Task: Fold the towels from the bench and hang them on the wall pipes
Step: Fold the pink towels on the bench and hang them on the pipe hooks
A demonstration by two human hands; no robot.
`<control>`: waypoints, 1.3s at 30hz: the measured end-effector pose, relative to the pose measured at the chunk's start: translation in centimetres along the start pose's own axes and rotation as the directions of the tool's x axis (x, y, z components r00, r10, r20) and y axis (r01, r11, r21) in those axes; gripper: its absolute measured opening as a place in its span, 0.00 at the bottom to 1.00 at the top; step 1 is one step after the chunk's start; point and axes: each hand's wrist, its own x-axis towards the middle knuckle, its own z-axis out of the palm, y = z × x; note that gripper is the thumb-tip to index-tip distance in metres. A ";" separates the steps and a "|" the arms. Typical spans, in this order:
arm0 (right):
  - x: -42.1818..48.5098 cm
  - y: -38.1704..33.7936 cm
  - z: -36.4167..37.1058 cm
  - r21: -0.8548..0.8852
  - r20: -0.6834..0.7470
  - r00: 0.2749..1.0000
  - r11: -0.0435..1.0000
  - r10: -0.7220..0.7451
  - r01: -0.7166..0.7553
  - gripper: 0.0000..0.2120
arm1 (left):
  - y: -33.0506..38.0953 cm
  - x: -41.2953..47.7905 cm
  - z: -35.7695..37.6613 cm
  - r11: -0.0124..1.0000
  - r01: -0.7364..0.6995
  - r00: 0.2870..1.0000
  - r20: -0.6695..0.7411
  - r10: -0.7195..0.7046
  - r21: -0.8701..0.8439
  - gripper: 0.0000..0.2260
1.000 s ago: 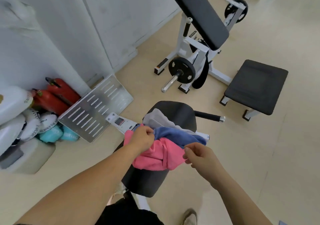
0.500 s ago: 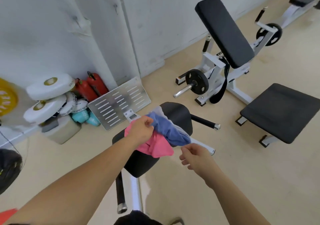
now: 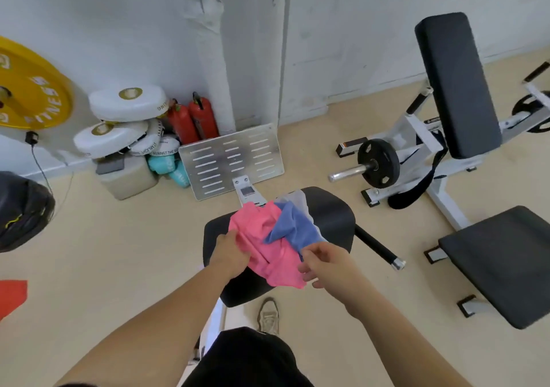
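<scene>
Left hand (image 3: 230, 252) grips pink towel (image 3: 262, 237), right hand (image 3: 330, 264) unclear, weight plate (image 3: 378, 163) near bench (image 3: 333, 217).

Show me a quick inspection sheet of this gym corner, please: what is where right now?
Surface: black padded bench seat, carrying the towels.
Job's things: crumpled pink towel on the seat, blue towel lying across it, pale grey towel beneath; none folded or hung.
Clutter: two red fire extinguishers, white round pads, slotted metal plate, near the wall.
Hands: left hand grips the pink towel's edge; right hand is at the towels' near corner, whether it grips is unclear.
Cables: thin black cable hanging from a wall plug.
Surroundings: white weight machine with black backrest; beige floor.
</scene>
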 end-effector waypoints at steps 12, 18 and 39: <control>5.5 -4.1 -3.4 -0.095 0.180 0.982 0.992 -0.062 0.080 0.12 | 5.3 -2.9 -2.7 0.938 -0.132 0.970 -0.239 0.055 -0.320 0.08; 5.2 -9.7 -5.7 -0.100 0.364 0.885 0.933 -0.289 0.346 0.22 | 13.5 -9.3 -9.3 0.839 -0.404 0.857 -0.472 0.207 -0.365 0.04; 2.7 -21.6 -12.8 0.158 -0.146 0.720 0.702 -0.679 0.694 0.05 | 16.0 -9.7 -16.1 0.920 -0.373 0.871 -0.387 0.302 -0.122 0.13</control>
